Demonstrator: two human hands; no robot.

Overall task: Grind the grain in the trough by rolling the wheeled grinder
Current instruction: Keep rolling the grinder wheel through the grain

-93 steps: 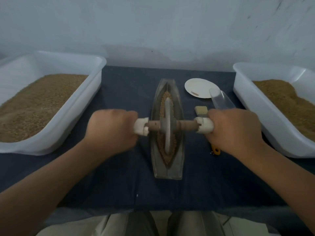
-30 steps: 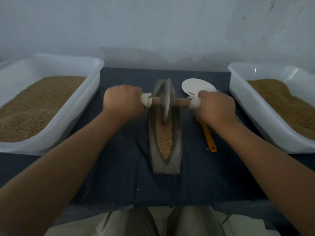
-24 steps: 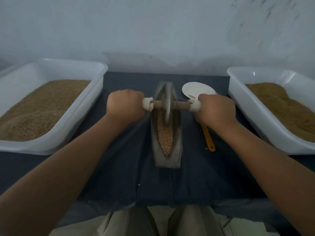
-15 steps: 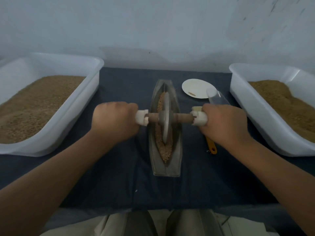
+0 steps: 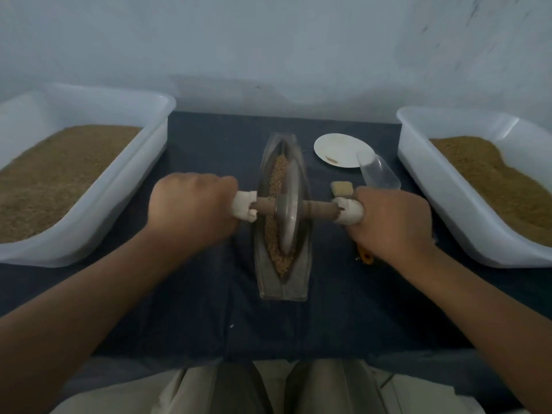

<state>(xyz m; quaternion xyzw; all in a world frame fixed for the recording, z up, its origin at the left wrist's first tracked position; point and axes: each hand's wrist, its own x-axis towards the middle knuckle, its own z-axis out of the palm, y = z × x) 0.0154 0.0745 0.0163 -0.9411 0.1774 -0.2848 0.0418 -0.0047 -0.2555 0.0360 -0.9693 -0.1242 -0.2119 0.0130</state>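
Underneath everything, a dark blue tablecloth [image 5: 194, 309], running back to a pale wall at 12 o'clock. At 9 o'clock, a large white tub [image 5: 143, 174] filled with brown grain or meal; at 3 o'clock, a second white tub [image 5: 433, 186], likewise filled. From 7 and 5 o'clock, two bare forearms reaching in toward the centre. Round the white-wrapped end of the axle at 9 o'clock, the left hand [image 5: 191, 210], closed in a tight fist, knuckles up; round the white-wrapped end at 3 o'clock, the right hand [image 5: 391, 222], gripping in the same way. Dead centre, a long boat-shaped trough [image 5: 283, 291], lying lengthwise from 12 to 6 o'clock on the cloth, well apart from both tubs. Upright in its groove, about midway along, the wheeled grinder [image 5: 288, 210]: a grey disc on a brown wooden axle, set crosswise from 9 to 3 o'clock above the trough's rims. Along the groove, the grain [image 5: 276, 174], showing at 12 and 6 o'clock of the disc. At 1 o'clock of the trough, a small white plate [image 5: 343, 147] with a brown speck on it. Against the plate's 4 o'clock edge, a clear plastic scoop [image 5: 379, 174]. Just beside the right hand at its 11 o'clock, pale brush bristles [image 5: 342, 188]; at its 7 o'clock, an orange handle tip [image 5: 365, 256] poking out from under the wrist.
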